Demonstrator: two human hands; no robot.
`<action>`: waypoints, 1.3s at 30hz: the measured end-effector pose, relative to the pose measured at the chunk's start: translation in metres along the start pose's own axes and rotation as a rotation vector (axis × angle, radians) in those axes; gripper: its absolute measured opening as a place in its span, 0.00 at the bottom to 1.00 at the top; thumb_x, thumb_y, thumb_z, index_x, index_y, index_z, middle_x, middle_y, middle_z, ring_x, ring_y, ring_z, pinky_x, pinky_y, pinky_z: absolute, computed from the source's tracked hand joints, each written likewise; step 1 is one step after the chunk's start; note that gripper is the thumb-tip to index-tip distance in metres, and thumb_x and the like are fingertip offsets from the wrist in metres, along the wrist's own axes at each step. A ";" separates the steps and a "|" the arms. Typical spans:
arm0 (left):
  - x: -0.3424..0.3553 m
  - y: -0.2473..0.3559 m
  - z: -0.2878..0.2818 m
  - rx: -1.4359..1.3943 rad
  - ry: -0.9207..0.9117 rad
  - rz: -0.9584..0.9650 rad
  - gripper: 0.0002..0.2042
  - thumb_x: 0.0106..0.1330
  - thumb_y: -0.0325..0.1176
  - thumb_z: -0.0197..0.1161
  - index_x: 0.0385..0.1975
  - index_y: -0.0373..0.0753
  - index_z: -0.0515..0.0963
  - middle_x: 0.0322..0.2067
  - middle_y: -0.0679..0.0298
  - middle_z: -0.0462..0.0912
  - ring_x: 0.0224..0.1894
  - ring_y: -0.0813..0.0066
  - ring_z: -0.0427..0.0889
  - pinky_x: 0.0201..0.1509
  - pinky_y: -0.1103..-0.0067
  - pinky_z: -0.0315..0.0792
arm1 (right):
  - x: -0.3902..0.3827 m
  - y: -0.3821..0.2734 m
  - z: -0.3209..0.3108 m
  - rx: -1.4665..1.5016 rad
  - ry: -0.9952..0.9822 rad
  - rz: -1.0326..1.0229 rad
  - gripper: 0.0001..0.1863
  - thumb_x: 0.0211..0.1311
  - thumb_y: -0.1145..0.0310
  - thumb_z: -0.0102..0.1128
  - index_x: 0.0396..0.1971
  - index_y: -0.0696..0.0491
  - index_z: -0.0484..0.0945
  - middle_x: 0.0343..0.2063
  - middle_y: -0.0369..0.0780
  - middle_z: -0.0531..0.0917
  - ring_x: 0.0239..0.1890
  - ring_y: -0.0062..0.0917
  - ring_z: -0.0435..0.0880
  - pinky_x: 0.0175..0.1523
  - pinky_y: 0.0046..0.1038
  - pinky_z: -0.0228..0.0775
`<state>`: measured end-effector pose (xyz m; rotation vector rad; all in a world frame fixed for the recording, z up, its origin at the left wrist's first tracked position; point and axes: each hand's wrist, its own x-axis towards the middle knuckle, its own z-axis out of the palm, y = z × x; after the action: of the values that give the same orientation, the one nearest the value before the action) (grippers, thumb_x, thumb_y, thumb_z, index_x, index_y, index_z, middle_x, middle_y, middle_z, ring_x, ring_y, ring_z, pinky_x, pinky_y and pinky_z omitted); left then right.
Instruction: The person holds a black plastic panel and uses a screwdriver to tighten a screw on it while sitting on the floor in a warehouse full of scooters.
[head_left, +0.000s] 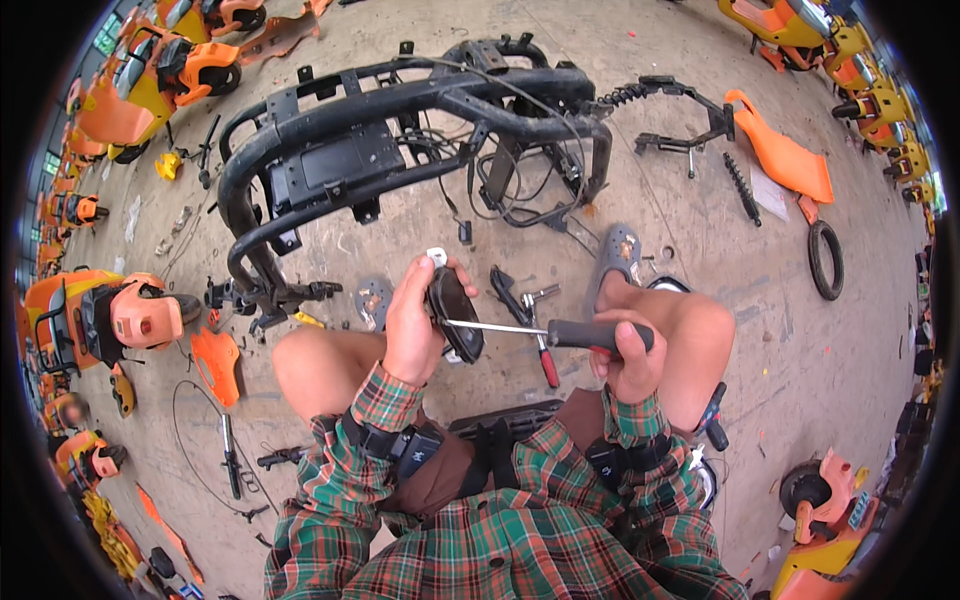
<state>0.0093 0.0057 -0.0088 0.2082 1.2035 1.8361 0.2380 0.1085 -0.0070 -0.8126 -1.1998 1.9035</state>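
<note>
My left hand (410, 322) is closed around a dark, elongated oval part (460, 318) with a glossy face and a small white piece at its top. In my right hand (634, 366) is a screwdriver (580, 335), gripped by its thick dark handle. Its metal shaft points left and the tip meets the oval part near my left fingers. Whether the tip sits in a screw or a seam, I cannot tell. On the floor just beyond lie a ratchet wrench (540, 296), a red-handled tool (549, 366) and a black lever-like piece (507, 292).
A black tubular scooter frame (350, 128) with loose cables lies in front of me. To the right are an orange panel (785, 155), a shock absorber spring (742, 188) and a tyre (825, 260). Orange scooters (150, 310) stand at the left. A cordless tool (713, 420) lies beside my right knee.
</note>
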 end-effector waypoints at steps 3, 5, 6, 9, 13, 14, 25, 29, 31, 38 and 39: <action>0.000 -0.003 0.000 0.038 0.017 0.027 0.16 0.73 0.41 0.44 0.41 0.34 0.72 0.32 0.61 0.78 0.36 0.70 0.79 0.44 0.75 0.74 | 0.002 -0.002 0.006 -0.059 0.068 -0.033 0.19 0.62 0.63 0.58 0.44 0.64 0.71 0.20 0.41 0.79 0.14 0.18 0.72 0.19 0.18 0.63; 0.000 0.000 -0.002 0.091 0.030 0.053 0.15 0.73 0.41 0.44 0.42 0.35 0.72 0.33 0.61 0.77 0.36 0.70 0.79 0.43 0.75 0.74 | 0.007 -0.001 0.009 -0.117 0.051 -0.039 0.19 0.63 0.67 0.57 0.48 0.62 0.65 0.21 0.42 0.79 0.16 0.19 0.75 0.21 0.18 0.66; -0.001 -0.001 -0.005 0.101 0.039 0.041 0.15 0.73 0.41 0.44 0.42 0.35 0.72 0.33 0.61 0.77 0.36 0.70 0.79 0.43 0.75 0.74 | 0.006 0.004 0.008 -0.090 0.027 -0.043 0.20 0.64 0.66 0.56 0.49 0.62 0.65 0.22 0.42 0.80 0.16 0.19 0.75 0.21 0.18 0.67; 0.000 0.000 -0.004 0.147 0.022 0.107 0.15 0.73 0.41 0.44 0.43 0.36 0.71 0.34 0.61 0.77 0.37 0.71 0.79 0.42 0.77 0.73 | 0.009 0.003 0.012 0.075 0.050 -0.022 0.21 0.65 0.64 0.54 0.51 0.62 0.64 0.22 0.40 0.79 0.17 0.19 0.75 0.23 0.18 0.68; -0.001 0.000 -0.002 0.161 0.026 0.116 0.15 0.73 0.40 0.43 0.43 0.35 0.71 0.34 0.61 0.76 0.38 0.71 0.78 0.43 0.78 0.72 | 0.008 0.002 0.007 0.117 0.047 -0.010 0.23 0.66 0.60 0.50 0.51 0.62 0.65 0.27 0.40 0.79 0.20 0.20 0.75 0.25 0.18 0.68; -0.001 0.000 -0.002 0.158 0.021 0.115 0.15 0.73 0.40 0.42 0.43 0.35 0.71 0.34 0.61 0.76 0.39 0.71 0.77 0.44 0.78 0.71 | 0.008 0.001 0.006 0.117 0.049 -0.014 0.23 0.66 0.60 0.50 0.51 0.62 0.65 0.27 0.40 0.79 0.20 0.20 0.75 0.25 0.18 0.68; -0.003 0.003 0.001 0.244 0.039 0.201 0.13 0.71 0.36 0.42 0.43 0.34 0.71 0.34 0.61 0.76 0.38 0.75 0.75 0.43 0.82 0.66 | 0.008 -0.001 0.003 -0.255 -0.033 -0.079 0.26 0.66 0.55 0.46 0.54 0.60 0.67 0.26 0.37 0.78 0.24 0.16 0.75 0.28 0.16 0.62; -0.003 0.003 -0.001 0.257 0.051 0.227 0.13 0.71 0.36 0.43 0.43 0.33 0.71 0.34 0.61 0.76 0.38 0.75 0.75 0.44 0.81 0.66 | 0.006 -0.011 0.008 -0.334 0.060 0.226 0.29 0.61 0.56 0.50 0.56 0.60 0.66 0.27 0.38 0.78 0.29 0.20 0.77 0.32 0.18 0.66; -0.002 0.003 -0.001 0.246 0.047 0.236 0.13 0.71 0.35 0.43 0.43 0.33 0.71 0.34 0.61 0.76 0.38 0.75 0.75 0.44 0.81 0.66 | 0.005 -0.004 0.004 -0.105 -0.029 0.047 0.23 0.65 0.59 0.49 0.53 0.60 0.68 0.28 0.37 0.77 0.24 0.16 0.74 0.28 0.16 0.63; -0.002 0.003 -0.002 0.279 0.036 0.259 0.13 0.70 0.34 0.43 0.43 0.33 0.71 0.34 0.60 0.76 0.38 0.74 0.74 0.45 0.80 0.65 | 0.005 -0.005 0.006 -0.274 0.017 0.089 0.19 0.62 0.70 0.49 0.53 0.57 0.67 0.23 0.34 0.75 0.19 0.11 0.68 0.26 0.13 0.62; -0.002 0.003 -0.002 0.280 0.037 0.260 0.13 0.70 0.34 0.43 0.43 0.33 0.71 0.34 0.60 0.76 0.38 0.74 0.74 0.45 0.80 0.65 | 0.004 -0.006 0.006 -0.283 0.005 0.118 0.18 0.62 0.70 0.49 0.52 0.57 0.68 0.23 0.34 0.75 0.19 0.11 0.67 0.26 0.13 0.61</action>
<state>0.0072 0.0025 -0.0067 0.5095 1.5165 1.8904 0.2327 0.1113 -0.0002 -1.0573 -1.4679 1.8459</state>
